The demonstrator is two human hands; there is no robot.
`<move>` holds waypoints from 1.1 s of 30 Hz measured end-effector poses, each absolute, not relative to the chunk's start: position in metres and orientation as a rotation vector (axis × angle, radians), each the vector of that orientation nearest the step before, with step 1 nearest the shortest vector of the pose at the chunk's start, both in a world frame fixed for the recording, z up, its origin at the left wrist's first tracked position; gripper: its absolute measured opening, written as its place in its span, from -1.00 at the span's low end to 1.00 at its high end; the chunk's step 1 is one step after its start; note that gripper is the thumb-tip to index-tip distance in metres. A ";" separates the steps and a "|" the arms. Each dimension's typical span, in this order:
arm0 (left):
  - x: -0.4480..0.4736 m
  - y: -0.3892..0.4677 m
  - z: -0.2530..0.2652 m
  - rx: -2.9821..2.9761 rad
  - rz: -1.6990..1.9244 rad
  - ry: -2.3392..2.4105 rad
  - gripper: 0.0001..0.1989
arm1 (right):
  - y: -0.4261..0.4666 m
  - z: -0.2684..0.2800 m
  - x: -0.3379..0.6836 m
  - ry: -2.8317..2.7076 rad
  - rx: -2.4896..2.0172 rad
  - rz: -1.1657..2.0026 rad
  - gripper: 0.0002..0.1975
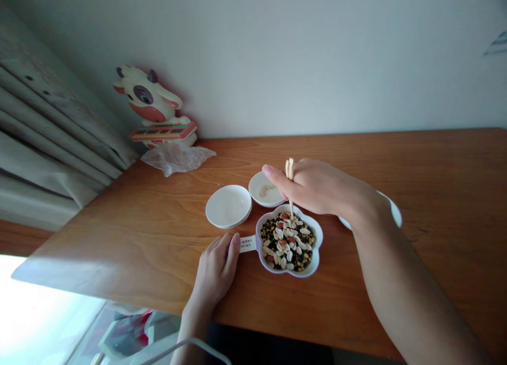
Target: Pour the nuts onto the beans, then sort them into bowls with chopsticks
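Observation:
A flower-shaped bowl (319,243) with a lilac rim and a labelled handle stands on the table, filled with dark and yellow grains, pale peanut halves and a few red-skinned peanuts. My left hand (217,267) is closed around the end of its handle. Above the bowl's far side, my right hand (312,183) grips a pair of chopsticks (291,180), tips pointing down into the mix. Behind the bowl is a white bowl (260,196) with a few pale bits inside, partly covered by my right hand. To its left stands another white bowl (228,206).
Under my right forearm, a white dish (395,213) is partly hidden. A cow-shaped toy keyboard (156,109) leans at the wall, with a crumpled clear plastic bag (178,158) before it. Curtains (51,138) hang on the left. A pale cable (190,344) crosses the bottom.

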State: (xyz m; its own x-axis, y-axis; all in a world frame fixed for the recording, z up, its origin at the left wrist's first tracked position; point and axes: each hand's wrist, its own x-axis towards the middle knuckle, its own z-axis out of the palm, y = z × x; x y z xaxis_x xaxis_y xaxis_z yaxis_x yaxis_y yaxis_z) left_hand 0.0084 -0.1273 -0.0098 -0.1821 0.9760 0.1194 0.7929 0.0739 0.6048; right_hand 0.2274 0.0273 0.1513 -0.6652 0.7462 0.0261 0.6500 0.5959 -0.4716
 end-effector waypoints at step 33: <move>0.010 -0.128 -0.009 1.795 0.815 2.041 -0.67 | 0.023 0.172 0.232 -2.221 -1.101 0.401 -0.22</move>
